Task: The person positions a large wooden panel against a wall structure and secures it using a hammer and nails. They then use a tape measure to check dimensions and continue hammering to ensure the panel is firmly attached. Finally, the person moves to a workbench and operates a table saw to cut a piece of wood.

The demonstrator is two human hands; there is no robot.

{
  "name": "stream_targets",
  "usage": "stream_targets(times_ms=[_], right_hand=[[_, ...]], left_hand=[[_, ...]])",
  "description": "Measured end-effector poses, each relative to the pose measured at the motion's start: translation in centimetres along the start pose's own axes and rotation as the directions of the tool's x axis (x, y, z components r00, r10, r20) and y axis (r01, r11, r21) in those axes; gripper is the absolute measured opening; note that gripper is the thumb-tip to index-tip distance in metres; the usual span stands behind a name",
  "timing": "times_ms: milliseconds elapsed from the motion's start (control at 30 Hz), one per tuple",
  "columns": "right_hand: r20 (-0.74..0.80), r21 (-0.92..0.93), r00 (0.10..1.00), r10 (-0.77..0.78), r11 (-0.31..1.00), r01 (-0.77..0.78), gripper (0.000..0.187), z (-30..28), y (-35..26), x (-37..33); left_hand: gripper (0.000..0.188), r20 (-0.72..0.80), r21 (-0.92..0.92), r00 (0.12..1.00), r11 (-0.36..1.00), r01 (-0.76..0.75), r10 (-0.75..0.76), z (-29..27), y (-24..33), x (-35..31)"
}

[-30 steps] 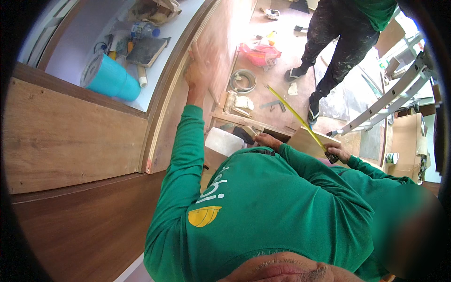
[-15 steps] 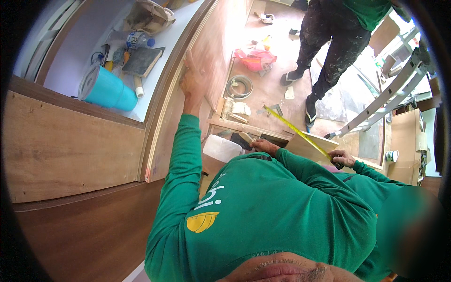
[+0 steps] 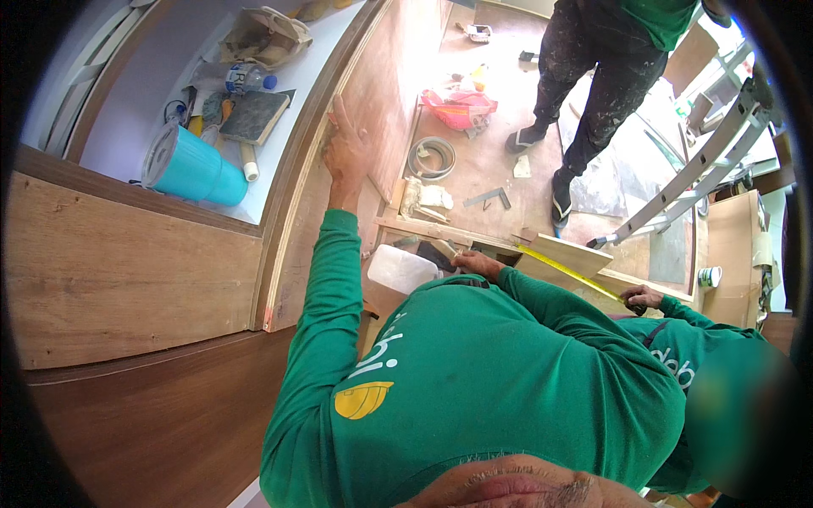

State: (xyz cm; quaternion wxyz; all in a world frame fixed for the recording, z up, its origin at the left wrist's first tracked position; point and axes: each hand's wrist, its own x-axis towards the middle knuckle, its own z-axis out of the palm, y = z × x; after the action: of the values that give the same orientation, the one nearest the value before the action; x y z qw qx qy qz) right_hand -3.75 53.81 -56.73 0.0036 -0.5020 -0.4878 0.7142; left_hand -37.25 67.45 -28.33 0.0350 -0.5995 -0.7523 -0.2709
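Note:
My left hand (image 3: 345,154) reaches up along the wooden panel (image 3: 381,102), its index finger stretched over the surface near the panel's edge and its thumb apart. Nothing is held in it. Low in front of my body, my right hand (image 3: 480,265) is closed around a tool with a pale wooden part (image 3: 445,248) and a dark part; its exact kind is unclear. Beside that tool sits a white plastic tub (image 3: 401,269). A co-worker's hand (image 3: 645,296) to my right holds a tape measure (image 3: 633,306), whose yellow blade (image 3: 572,273) crosses a wooden board (image 3: 563,252).
A shelf at left holds a turquoise tumbler (image 3: 195,165), a plastic bottle (image 3: 246,79) and a sanding block (image 3: 257,117). On the floor lie a metal square (image 3: 489,199), a tape roll (image 3: 432,158) and a pink bag (image 3: 461,110). Another person (image 3: 593,85) stands near a ladder (image 3: 694,169).
My left hand, blurred before, is now sharp with its index finger extended on the panel. The co-worker's tape measure has moved right and nearer, its blade's end now over the board. My right hand stays put.

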Motion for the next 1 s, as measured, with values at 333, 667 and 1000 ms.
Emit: stream_targets(times_ms=[333, 667, 1000], right_hand=[[-0.338, 0.115, 0.919, -0.206, 0.960, 0.257, 0.028, 0.2, -7.9, -3.3], [-0.503, 0.248, 0.651, -0.568, 0.627, 0.739, 0.038, -5.6, -35.2, -0.7], [-0.612, 0.076, 0.530, -0.587, 0.624, 0.778, 0.058, -6.4, -46.8, 3.7]], left_hand=[[0.067, -0.223, -0.092, 0.971, 0.994, 0.067, -0.086, 0.4, 1.2, -0.3], [0.052, -0.416, -0.157, 0.898, 0.984, 0.087, -0.146, 2.3, 2.1, 0.2], [0.049, -0.386, -0.598, 0.900, 0.798, -0.075, -0.204, 7.3, 2.1, -0.7]])
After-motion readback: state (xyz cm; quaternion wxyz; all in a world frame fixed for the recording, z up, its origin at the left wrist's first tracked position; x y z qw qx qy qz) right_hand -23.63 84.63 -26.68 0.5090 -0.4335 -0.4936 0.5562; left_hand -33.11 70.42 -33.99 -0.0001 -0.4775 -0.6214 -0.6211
